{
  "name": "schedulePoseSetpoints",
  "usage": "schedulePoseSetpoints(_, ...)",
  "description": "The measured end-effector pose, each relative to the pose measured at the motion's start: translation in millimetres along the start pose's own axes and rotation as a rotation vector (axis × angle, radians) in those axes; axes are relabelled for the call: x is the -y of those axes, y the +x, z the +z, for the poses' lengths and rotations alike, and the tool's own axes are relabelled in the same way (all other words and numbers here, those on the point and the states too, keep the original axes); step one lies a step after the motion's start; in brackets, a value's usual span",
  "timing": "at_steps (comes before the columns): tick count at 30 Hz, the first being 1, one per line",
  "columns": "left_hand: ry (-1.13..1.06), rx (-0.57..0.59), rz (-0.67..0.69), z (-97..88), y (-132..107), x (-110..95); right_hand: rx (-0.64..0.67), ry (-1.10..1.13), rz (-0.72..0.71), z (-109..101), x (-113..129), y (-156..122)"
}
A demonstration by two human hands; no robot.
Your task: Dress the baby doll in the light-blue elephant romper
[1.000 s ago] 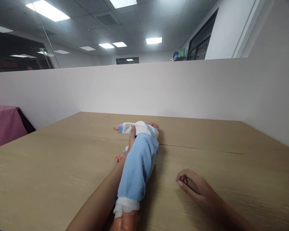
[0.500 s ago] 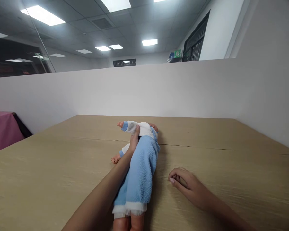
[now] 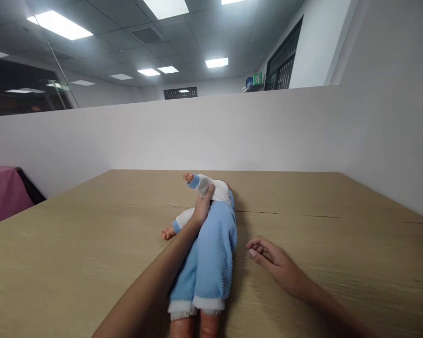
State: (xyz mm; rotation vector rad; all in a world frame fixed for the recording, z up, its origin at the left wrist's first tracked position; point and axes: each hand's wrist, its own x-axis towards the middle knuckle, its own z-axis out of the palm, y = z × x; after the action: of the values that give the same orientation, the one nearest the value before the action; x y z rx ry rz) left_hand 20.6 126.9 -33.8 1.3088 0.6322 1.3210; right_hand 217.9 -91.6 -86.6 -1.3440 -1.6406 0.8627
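Observation:
A baby doll lies on its side on the wooden table, its feet end toward me, wearing blue fleece trousers (image 3: pixel 215 249) and a white top (image 3: pixel 221 191) with blue cuffs. My left hand (image 3: pixel 203 203) is closed around the doll's torso, below its raised arm, with the thumb on the white top. One small doll hand (image 3: pixel 188 177) points up and left; the other (image 3: pixel 168 232) rests low on the left. The doll's head is mostly hidden behind its body. To the right of the doll, my right hand (image 3: pixel 273 263) hovers at the tabletop, fingers loosely curled, thumb apart, holding nothing.
The wooden tabletop (image 3: pixel 91 244) has a seam running across it. Behind it stands a low white partition (image 3: pixel 215 136), and a white wall (image 3: pixel 391 117) rises on the right. A pink cloth-covered surface (image 3: pixel 7 195) is at the far left.
The doll has rolled slightly to the right under my left hand, and its raised arm has swung up and right. My right hand has shifted up a little, its fingers slightly looser.

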Motion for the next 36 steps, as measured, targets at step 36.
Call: schedulePoseSetpoints(36,1.21,0.073,-0.207,-114.7,-48,-32,-0.27,1.011,0.408,-54,5,16)
